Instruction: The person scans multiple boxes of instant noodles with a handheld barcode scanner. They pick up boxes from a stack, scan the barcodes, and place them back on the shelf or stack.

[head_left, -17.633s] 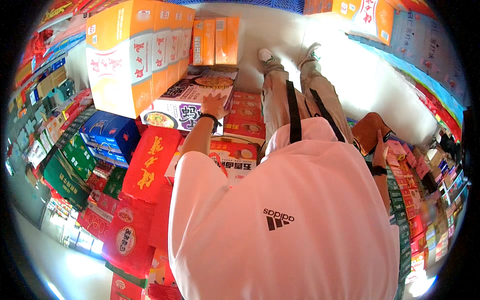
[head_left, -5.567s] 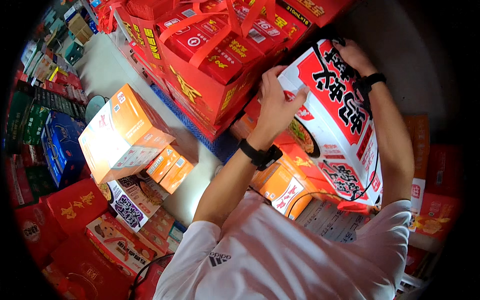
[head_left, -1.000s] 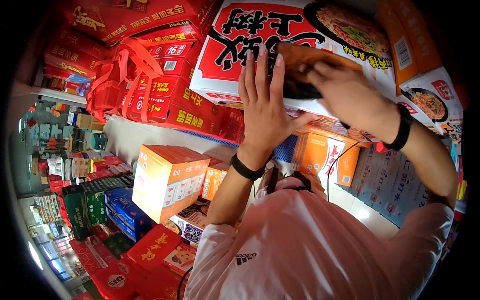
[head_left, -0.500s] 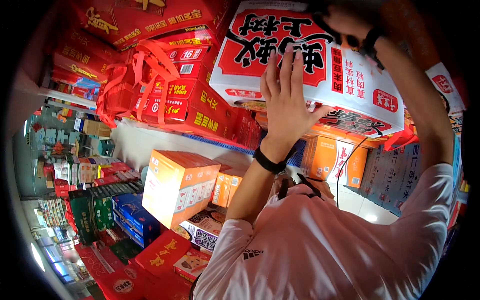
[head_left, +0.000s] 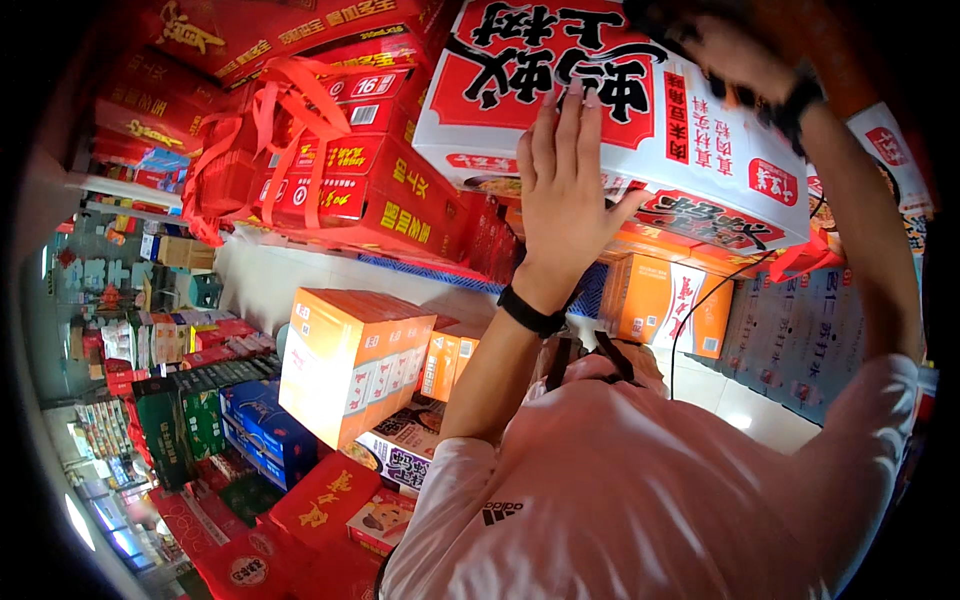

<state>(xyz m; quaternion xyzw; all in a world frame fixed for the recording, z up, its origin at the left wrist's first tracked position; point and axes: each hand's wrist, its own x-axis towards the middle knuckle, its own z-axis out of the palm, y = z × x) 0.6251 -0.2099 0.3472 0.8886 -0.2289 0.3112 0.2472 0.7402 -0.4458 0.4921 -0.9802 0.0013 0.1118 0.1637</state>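
A large white cardboard carton (head_left: 745,215) with red panels and big black lettering sits before me at the upper middle. My left hand (head_left: 568,200) lies flat on its front part, fingers stretched out over the red panel and thumb to the right near the lower edge. A black band circles that wrist. At the carton's far right edge, my right hand (head_left: 735,58) is blurred and in shadow. Its fingers appear closed round a dark object (head_left: 655,18) whose kind I cannot make out. Another black band is on the right wrist.
Red gift cartons (head_left: 385,190) with red ribbon handles stand left of the white carton. Orange-and-white cartons (head_left: 335,380) are stacked lower left; another orange carton (head_left: 640,300) stands below. Grey packs (head_left: 785,340) lie at right. A thin black cable (head_left: 680,335) hangs nearby.
My right hand has moved a little to the right along the carton's far side. My left hand stays flat on the carton. The whole view has shifted slightly.
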